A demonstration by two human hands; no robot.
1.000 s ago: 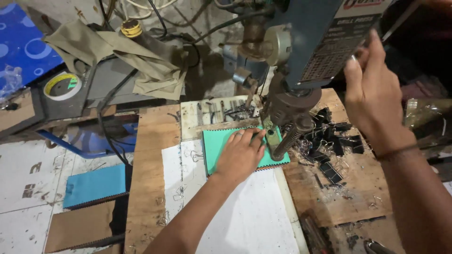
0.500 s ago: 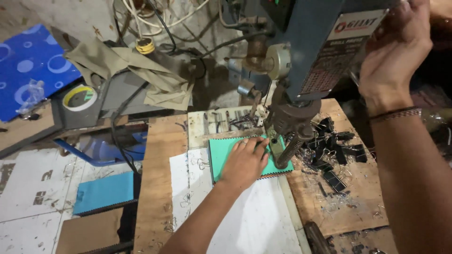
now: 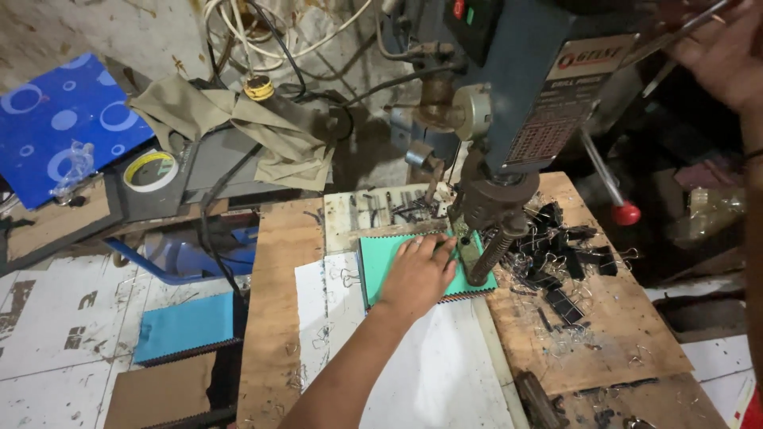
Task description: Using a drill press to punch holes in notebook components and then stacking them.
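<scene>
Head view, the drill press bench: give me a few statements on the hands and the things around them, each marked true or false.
1. The left hand lies flat on the teal booklet under the drill head. True.
2. The right hand rests on the wooden board. False: it is raised at the upper right, at a thin metal lever of the blue drill press.
3. A heap of black binder clips lies to the right of the booklet. True.
4. The roll of tape sits on the booklet. False: it lies far off to the left, on a grey surface.
5. A red-knobbed handle sticks out to the right of the press. True.
</scene>
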